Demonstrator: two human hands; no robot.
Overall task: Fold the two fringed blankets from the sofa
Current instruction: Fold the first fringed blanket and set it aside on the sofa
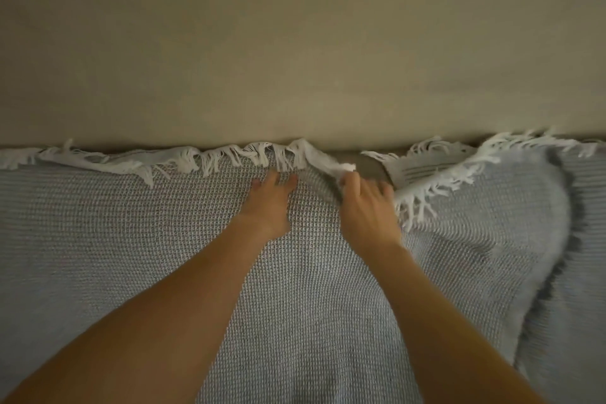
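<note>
Two bare forearms stretched forward over a grey waffle-weave blanket (131, 239) spread across the seat, left hand (270, 203) palm-down on the weave, fingers straight, right hand (367, 207) beside it, fingers curled, pinching the blanket's white fringed edge (341, 170), beige fabric sofa back (295, 43) beyond.

grey waffle-weave blanket (164, 239), white fringe (183, 161)

Right hand (367, 203) pinches blanket (295, 272); left hand (270, 203) flat.

Blanket (164, 239) before sofa back (295, 43)
</note>
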